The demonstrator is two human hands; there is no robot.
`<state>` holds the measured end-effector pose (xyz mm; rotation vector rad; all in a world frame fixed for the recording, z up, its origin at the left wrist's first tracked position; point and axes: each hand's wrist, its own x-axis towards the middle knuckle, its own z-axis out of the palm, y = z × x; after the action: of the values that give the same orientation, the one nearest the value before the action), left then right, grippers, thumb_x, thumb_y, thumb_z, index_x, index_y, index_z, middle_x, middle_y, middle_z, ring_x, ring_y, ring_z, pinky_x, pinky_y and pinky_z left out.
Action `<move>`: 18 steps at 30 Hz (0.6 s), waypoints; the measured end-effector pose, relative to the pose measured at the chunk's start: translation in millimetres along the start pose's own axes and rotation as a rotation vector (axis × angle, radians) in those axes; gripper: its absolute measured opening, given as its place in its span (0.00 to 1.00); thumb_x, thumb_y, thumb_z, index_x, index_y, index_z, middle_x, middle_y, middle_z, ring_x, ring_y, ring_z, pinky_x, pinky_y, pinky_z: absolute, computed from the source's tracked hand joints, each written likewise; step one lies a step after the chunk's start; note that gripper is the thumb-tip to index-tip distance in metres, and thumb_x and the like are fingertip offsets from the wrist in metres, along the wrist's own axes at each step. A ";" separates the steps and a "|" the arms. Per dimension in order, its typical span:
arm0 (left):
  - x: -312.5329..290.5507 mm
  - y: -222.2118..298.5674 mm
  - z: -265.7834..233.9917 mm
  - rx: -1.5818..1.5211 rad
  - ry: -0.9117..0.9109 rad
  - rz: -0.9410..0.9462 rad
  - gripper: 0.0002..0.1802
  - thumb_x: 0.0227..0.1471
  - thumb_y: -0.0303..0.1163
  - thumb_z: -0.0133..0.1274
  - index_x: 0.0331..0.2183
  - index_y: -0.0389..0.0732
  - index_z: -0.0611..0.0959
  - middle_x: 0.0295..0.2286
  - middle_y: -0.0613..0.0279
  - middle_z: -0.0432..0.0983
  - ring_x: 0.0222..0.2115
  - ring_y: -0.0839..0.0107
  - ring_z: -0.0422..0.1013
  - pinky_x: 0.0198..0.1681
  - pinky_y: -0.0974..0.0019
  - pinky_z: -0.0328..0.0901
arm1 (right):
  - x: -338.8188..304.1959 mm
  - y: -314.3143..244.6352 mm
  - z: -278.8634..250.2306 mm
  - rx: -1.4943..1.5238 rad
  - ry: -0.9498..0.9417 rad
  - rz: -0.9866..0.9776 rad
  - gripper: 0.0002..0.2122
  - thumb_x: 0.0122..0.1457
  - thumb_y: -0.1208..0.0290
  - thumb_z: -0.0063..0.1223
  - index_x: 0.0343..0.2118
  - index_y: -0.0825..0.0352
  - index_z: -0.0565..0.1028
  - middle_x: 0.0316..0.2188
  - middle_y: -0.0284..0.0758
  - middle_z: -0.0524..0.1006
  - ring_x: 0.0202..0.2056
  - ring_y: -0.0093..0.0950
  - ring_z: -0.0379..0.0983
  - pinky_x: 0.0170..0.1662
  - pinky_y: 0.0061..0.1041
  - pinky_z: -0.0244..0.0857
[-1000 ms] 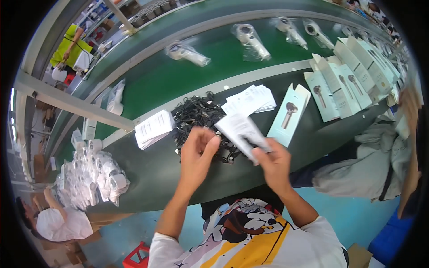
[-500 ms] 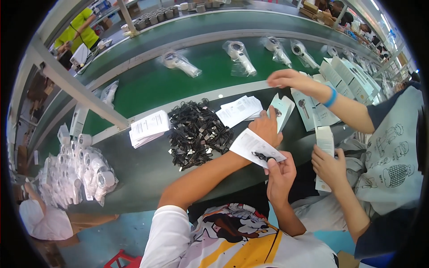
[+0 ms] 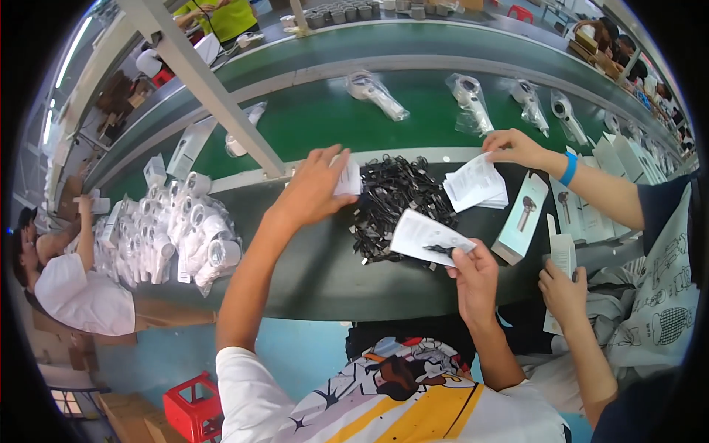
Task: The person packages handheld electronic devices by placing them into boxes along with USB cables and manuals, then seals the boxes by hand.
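- the left paper stack (image 3: 349, 179) is mostly hidden behind the left hand (image 3: 315, 188); whether this hand grips it, I cannot tell;
- the right hand (image 3: 475, 275) covers with its thumb a part of the black cable (image 3: 437, 249) on the held leaflet (image 3: 415, 232); the print there is too small for reading;
- this leaflet hides some of the cable heap (image 3: 399, 192);
- the green-shirted co-worker (image 3: 233, 18) is cut by the upper edge
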<state>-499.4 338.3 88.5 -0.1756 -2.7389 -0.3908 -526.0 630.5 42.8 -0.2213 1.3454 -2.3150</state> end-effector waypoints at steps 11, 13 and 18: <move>-19.7 -41.1 -6.6 0.032 -0.246 -0.187 0.36 0.40 0.33 0.61 0.50 0.32 0.66 0.49 0.42 0.64 0.51 0.48 0.60 0.54 0.55 0.56 | 13.9 18.5 9.2 -0.166 -0.048 0.095 0.05 0.57 0.76 0.50 0.34 0.70 0.71 0.27 0.31 0.74 0.26 0.16 0.68 0.29 0.15 0.61; -21.2 -40.1 -6.7 0.032 -0.261 -0.171 0.36 0.41 0.32 0.61 0.51 0.33 0.66 0.49 0.42 0.64 0.51 0.48 0.60 0.54 0.56 0.56 | 9.3 18.0 9.1 -0.186 -0.043 0.094 0.05 0.56 0.76 0.51 0.34 0.71 0.72 0.26 0.31 0.74 0.25 0.16 0.67 0.28 0.15 0.61; -6.2 -18.2 -6.1 0.039 -0.166 -0.200 0.34 0.43 0.33 0.59 0.52 0.33 0.67 0.48 0.45 0.66 0.51 0.50 0.60 0.54 0.57 0.56 | 4.0 11.6 0.4 -0.234 -0.148 0.154 0.06 0.57 0.76 0.52 0.36 0.72 0.72 0.26 0.30 0.74 0.26 0.15 0.68 0.28 0.15 0.61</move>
<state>-494.8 318.7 87.2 0.0816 -2.9362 -0.3911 -526.0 623.4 32.7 -0.3432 1.5005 -1.9741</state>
